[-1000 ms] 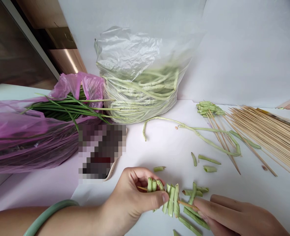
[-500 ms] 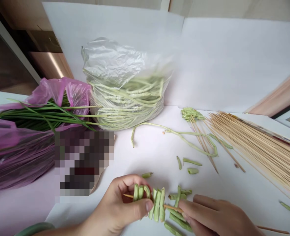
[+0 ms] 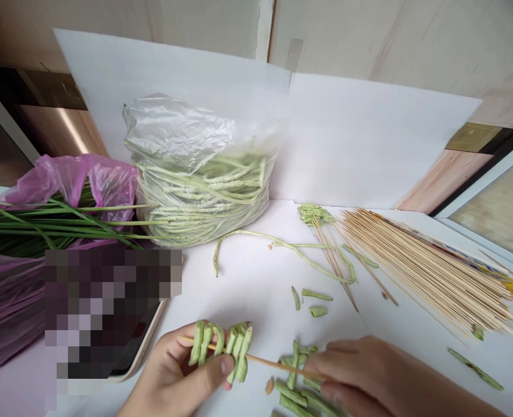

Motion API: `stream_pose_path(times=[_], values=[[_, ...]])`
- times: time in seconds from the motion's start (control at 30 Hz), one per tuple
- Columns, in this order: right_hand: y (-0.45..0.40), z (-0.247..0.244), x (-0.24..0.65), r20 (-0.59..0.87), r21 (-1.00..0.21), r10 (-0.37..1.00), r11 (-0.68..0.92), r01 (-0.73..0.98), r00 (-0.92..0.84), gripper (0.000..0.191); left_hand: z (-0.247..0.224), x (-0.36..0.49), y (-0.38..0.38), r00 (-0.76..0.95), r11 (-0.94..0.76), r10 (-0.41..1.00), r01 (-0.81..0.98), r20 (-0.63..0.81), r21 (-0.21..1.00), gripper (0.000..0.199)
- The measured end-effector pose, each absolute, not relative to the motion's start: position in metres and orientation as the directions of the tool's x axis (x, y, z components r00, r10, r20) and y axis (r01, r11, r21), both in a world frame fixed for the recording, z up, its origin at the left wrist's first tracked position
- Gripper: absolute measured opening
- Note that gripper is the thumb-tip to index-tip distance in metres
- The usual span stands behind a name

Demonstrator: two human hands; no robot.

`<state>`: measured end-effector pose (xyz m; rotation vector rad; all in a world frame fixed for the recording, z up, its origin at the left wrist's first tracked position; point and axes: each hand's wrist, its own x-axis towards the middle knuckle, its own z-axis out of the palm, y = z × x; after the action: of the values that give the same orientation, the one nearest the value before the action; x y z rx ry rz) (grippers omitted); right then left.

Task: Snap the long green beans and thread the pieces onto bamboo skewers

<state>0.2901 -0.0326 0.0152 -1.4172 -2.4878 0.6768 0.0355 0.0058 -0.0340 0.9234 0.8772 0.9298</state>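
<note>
My left hand (image 3: 190,370) is closed around several cut green bean pieces (image 3: 241,350) threaded side by side on a bamboo skewer (image 3: 265,363). Its thumb presses against the front of the beans, and the skewer's tip sticks out past them on the left. My right hand (image 3: 360,376) grips the same skewer farther to the right, with the fingers closed; the skewer's far end is hidden in this hand. Loose bean pieces (image 3: 291,395) lie on the white surface beneath and beside the right hand.
A clear bag of long beans (image 3: 204,202) stands at the back, beside a purple bag (image 3: 69,176) with green stalks. A phone (image 3: 138,347) lies at left. Bamboo skewers (image 3: 430,266) are heaped at right, near bean-loaded skewers (image 3: 315,213). A long bean (image 3: 299,249) curves across the middle.
The bean pieces sit closer together in my left hand, and more bare skewer shows between my hands. My left hand appears farther left. The whole view has shifted, showing more wall.
</note>
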Motion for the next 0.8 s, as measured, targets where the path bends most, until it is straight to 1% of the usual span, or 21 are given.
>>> stream_pose_path(times=[0.07,0.13,0.2,0.27,0.3,0.33,0.4,0.47,0.53,0.63,0.7,0.8], values=[[-0.023,0.018,0.305,0.007,-0.491,0.883,0.411,0.768,-0.469,0.017,-0.032,0.035,0.008,0.309,0.308,0.925,-0.268,-0.222,0.913,0.030],[-0.012,0.016,0.323,0.038,-0.497,0.911,0.374,0.783,-0.411,0.024,-0.031,0.037,0.008,0.255,0.325,0.933,-0.293,-0.254,0.899,0.025],[-0.001,0.010,0.344,0.076,-0.501,0.941,0.322,0.803,-0.330,0.033,-0.030,0.039,0.007,0.172,0.336,0.940,-0.337,-0.294,0.879,0.037],[0.010,0.002,0.366,0.127,-0.510,0.977,0.212,0.833,-0.171,0.039,-0.029,0.042,0.005,0.119,0.348,0.937,-0.366,-0.328,0.863,0.050],[0.016,-0.003,0.378,0.175,-0.523,0.983,0.143,0.840,-0.059,0.045,-0.029,0.043,0.004,0.117,0.360,0.933,-0.369,-0.341,0.857,0.053],[0.021,-0.007,0.389,0.209,-0.533,0.976,0.064,0.843,0.058,0.046,-0.028,0.043,0.003,0.131,0.373,0.928,-0.366,-0.350,0.853,0.055],[0.032,-0.015,0.410,0.248,-0.534,0.936,-0.084,0.841,0.251,0.036,-0.027,0.043,0.002,0.174,0.399,0.917,-0.357,-0.360,0.845,0.055],[0.042,-0.022,0.426,0.206,-0.504,0.915,-0.203,0.839,0.346,0.027,-0.027,0.042,0.002,0.211,0.418,0.907,-0.344,-0.365,0.841,0.054],[0.048,-0.026,0.434,0.118,-0.454,0.919,-0.288,0.843,0.377,0.023,-0.026,0.041,0.002,0.238,0.423,0.902,-0.323,-0.360,0.847,0.053],[0.052,-0.030,0.435,0.006,-0.380,0.929,-0.340,0.860,0.370,0.022,-0.026,0.040,0.003,0.274,0.412,0.900,-0.285,-0.338,0.865,0.052],[0.052,-0.031,0.434,-0.005,-0.332,0.933,-0.340,0.880,0.359,0.023,-0.026,0.040,0.003,0.290,0.410,0.897,-0.267,-0.333,0.872,0.050],[0.051,-0.028,0.436,0.024,-0.272,0.942,-0.317,0.909,0.336,0.026,-0.027,0.040,0.003,0.302,0.412,0.893,-0.251,-0.333,0.876,0.048]])
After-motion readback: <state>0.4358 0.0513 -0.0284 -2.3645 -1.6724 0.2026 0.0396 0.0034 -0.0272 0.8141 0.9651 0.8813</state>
